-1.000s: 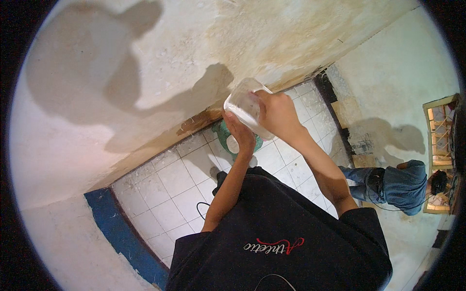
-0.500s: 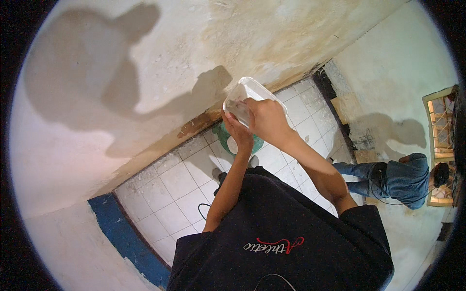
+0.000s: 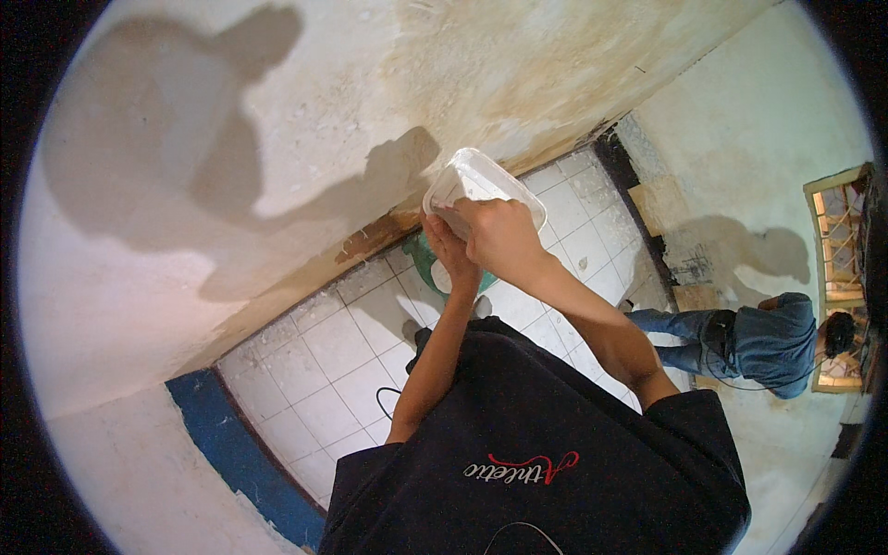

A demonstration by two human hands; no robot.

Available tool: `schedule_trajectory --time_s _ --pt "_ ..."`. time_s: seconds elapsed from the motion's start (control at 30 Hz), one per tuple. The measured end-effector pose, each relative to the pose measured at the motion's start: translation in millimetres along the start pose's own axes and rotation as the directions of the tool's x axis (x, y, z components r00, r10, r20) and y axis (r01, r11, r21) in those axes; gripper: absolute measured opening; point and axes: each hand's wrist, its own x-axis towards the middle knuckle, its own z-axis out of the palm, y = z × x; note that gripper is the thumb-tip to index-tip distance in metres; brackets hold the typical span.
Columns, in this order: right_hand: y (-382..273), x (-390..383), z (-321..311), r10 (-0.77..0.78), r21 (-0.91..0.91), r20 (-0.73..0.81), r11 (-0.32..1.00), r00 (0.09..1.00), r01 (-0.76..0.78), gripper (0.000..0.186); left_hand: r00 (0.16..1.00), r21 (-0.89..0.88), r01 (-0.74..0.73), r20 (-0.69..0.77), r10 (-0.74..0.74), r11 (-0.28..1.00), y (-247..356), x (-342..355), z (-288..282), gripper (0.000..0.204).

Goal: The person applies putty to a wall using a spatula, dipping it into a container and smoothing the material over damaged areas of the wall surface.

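Note:
A white, rounded rectangular plastic tub (image 3: 518, 188) is held up in front of me, tilted, with its open side showing. My left hand (image 3: 450, 250) supports it from the near left, fingers curled against its wall and rim. Over the near side of the tub is my right hand (image 3: 504, 236), its fingers closed and reaching inside. They pinch what seems a flat greyish piece, mostly hidden by the hand, and I cannot make out its kind. Whitish material shows on the tub's inner walls.
A stained, patchy wall (image 3: 351, 111) rises beyond the tub. Below my hands a green round container (image 3: 418, 257) stands on the white tiled floor (image 3: 338, 347). To the right, a person in a blue shirt (image 3: 777, 342) stands by a barred window (image 3: 840, 240). A blue-painted strip (image 3: 231, 444) lies at left.
My right hand has shifted slightly down and left within the tub, and its wrist has turned a little. The greyish piece shows less now. My left hand and the tub stay nearly in place.

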Motion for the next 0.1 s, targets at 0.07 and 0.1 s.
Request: schedule_trajectory --time_s 0.07,0.1 --pt "3.4 -1.2 3.5 0.02 -0.003 0.037 1.0 0.999 -0.02 0.029 0.998 -0.086 0.053 0.034 -0.05 0.995 -2.2 -0.4 -2.0 0.051" --pt "5.1 1.5 -2.7 0.044 0.01 0.039 0.999 0.998 -0.045 0.033 0.991 -0.214 0.13 0.052 -0.121 0.968 5.0 0.6 -3.6 0.053"
